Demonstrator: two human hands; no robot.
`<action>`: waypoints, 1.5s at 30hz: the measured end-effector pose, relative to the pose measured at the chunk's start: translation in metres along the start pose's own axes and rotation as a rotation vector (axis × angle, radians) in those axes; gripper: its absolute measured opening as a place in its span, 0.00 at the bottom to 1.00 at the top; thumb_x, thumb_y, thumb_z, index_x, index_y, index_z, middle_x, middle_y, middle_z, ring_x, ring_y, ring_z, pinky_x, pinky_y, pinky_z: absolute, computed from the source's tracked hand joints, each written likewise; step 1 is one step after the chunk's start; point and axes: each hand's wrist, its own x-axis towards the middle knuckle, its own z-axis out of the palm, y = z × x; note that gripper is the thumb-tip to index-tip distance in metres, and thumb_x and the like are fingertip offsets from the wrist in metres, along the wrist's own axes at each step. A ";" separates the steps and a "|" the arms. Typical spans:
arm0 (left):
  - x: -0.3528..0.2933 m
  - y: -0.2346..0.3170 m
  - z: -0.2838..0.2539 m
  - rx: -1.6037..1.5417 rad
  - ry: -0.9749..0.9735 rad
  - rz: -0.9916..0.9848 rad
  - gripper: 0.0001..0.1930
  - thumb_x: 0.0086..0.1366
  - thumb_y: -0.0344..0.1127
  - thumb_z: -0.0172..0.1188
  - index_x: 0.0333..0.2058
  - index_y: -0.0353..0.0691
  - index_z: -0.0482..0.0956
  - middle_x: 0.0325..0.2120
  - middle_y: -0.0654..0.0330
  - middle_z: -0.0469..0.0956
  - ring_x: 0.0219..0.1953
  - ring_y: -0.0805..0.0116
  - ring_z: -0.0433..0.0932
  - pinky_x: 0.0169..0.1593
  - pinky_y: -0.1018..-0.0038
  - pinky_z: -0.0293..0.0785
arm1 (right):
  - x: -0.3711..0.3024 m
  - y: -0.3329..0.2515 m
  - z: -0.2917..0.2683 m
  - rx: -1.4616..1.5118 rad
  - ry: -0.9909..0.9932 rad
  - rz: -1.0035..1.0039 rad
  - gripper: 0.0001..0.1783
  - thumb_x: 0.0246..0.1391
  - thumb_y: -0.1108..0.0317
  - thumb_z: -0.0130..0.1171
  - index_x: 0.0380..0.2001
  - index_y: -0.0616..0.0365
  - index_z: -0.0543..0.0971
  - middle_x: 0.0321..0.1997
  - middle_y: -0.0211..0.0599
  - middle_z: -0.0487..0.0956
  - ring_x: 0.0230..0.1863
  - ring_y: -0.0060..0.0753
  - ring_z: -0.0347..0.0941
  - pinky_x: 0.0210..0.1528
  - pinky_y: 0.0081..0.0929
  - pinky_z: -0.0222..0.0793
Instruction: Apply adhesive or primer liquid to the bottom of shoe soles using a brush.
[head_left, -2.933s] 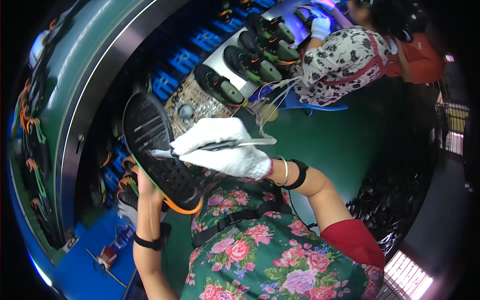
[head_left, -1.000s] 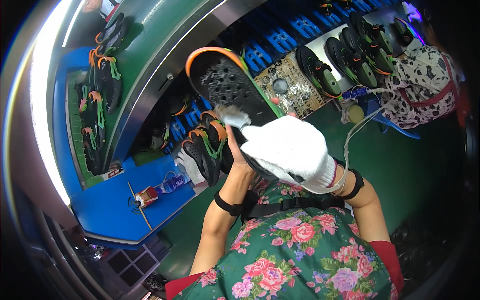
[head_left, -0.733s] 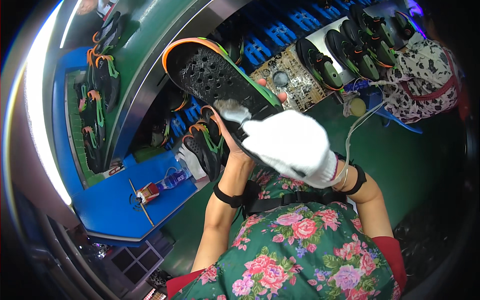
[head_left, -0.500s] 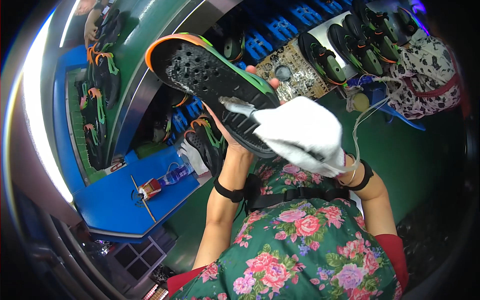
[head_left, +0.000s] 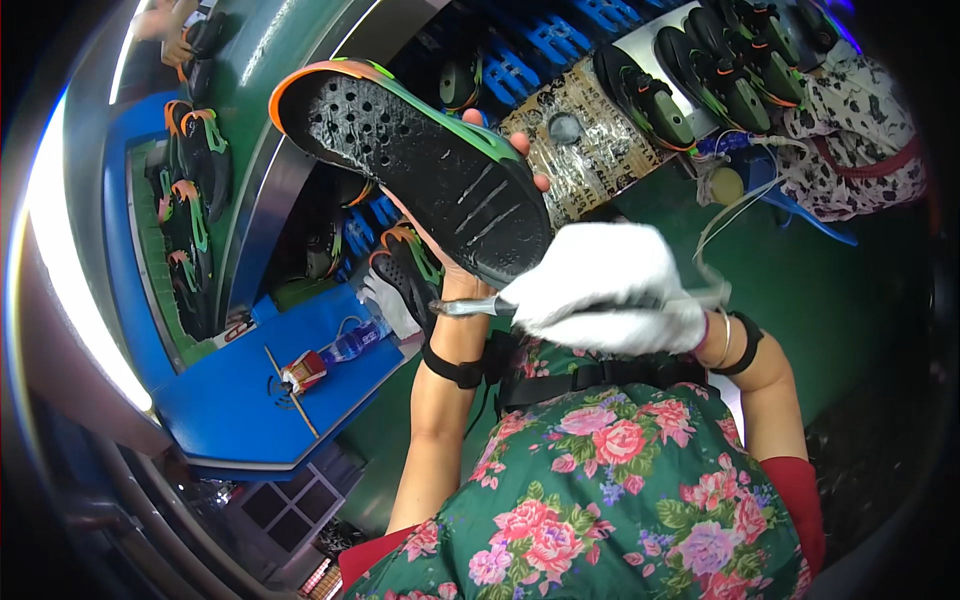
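Left hand grasps a black shoe sole, raised past the right corner of the blue bench; gloved right hand clasps a brush, bristles off the sole, before the left wrist. A bottle lies near that corner.

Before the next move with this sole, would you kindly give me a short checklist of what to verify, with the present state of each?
1. Sole supported: ok. The left hand holds the black sole from behind, its fingertips showing past the green edge.
2. Sole facing the person: ok. The holes and grooves show.
3. Brush secure: ok. The gloved right hand grips the brush.
4. Bristles on the sole: not ok. In view they lie beyond its lower end.
5. Bristles clear of the left wrist: cannot tell. They overlap it in view.
6. Surface evenly covered: cannot tell. Shiny patches show around the holes.
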 end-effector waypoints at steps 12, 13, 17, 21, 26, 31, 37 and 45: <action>-0.005 0.015 0.005 0.126 0.092 -0.125 0.57 0.60 0.81 0.49 0.73 0.41 0.54 0.71 0.47 0.56 0.58 0.30 0.73 0.51 0.39 0.81 | -0.002 0.013 -0.009 0.022 0.078 0.083 0.08 0.48 0.71 0.74 0.34 0.50 0.89 0.38 0.31 0.88 0.39 0.33 0.84 0.44 0.29 0.80; -0.006 0.015 0.008 0.187 0.124 -0.158 0.57 0.59 0.81 0.50 0.74 0.40 0.52 0.71 0.46 0.56 0.59 0.30 0.72 0.50 0.40 0.82 | -0.001 0.016 -0.012 -0.049 0.109 0.083 0.09 0.48 0.71 0.73 0.35 0.49 0.89 0.38 0.30 0.88 0.39 0.33 0.84 0.44 0.30 0.80; 0.005 0.032 0.005 0.142 0.025 -0.284 0.59 0.60 0.80 0.49 0.74 0.36 0.50 0.71 0.42 0.56 0.60 0.28 0.71 0.56 0.40 0.79 | -0.010 0.005 0.002 -0.216 -0.099 -0.154 0.20 0.50 0.69 0.72 0.49 0.51 0.85 0.43 0.30 0.86 0.38 0.40 0.82 0.40 0.32 0.79; 0.003 0.026 0.018 0.238 0.080 -0.241 0.60 0.58 0.81 0.52 0.71 0.32 0.54 0.59 0.32 0.68 0.51 0.37 0.77 0.52 0.49 0.82 | 0.000 0.002 -0.014 0.128 -0.150 0.020 0.15 0.50 0.71 0.72 0.44 0.53 0.87 0.42 0.36 0.87 0.40 0.37 0.84 0.42 0.33 0.80; 0.008 0.038 0.025 0.360 0.191 -0.349 0.55 0.63 0.76 0.49 0.72 0.32 0.53 0.65 0.32 0.63 0.54 0.30 0.76 0.53 0.47 0.81 | -0.007 0.013 -0.012 -0.261 -0.145 -0.151 0.16 0.53 0.73 0.69 0.47 0.55 0.86 0.47 0.39 0.87 0.41 0.39 0.83 0.44 0.34 0.79; 0.007 0.056 0.001 0.738 0.360 -0.357 0.51 0.67 0.70 0.48 0.73 0.34 0.51 0.68 0.30 0.58 0.58 0.23 0.72 0.58 0.41 0.77 | -0.019 0.003 -0.013 -0.072 -0.289 -0.141 0.15 0.55 0.67 0.70 0.48 0.50 0.86 0.44 0.32 0.87 0.41 0.36 0.82 0.40 0.32 0.80; 0.013 0.058 0.012 0.714 0.440 -0.358 0.40 0.71 0.61 0.47 0.71 0.37 0.60 0.67 0.37 0.64 0.64 0.36 0.71 0.67 0.40 0.67 | -0.016 0.013 -0.024 -0.286 -0.305 -0.213 0.19 0.54 0.73 0.65 0.51 0.56 0.84 0.49 0.37 0.86 0.41 0.40 0.81 0.38 0.31 0.78; 0.011 0.073 -0.005 0.749 0.402 -0.300 0.45 0.70 0.66 0.44 0.73 0.36 0.54 0.68 0.33 0.60 0.62 0.26 0.70 0.64 0.38 0.69 | -0.004 0.014 0.002 -0.117 -0.081 0.005 0.13 0.47 0.74 0.75 0.39 0.54 0.89 0.41 0.37 0.88 0.38 0.35 0.84 0.41 0.30 0.78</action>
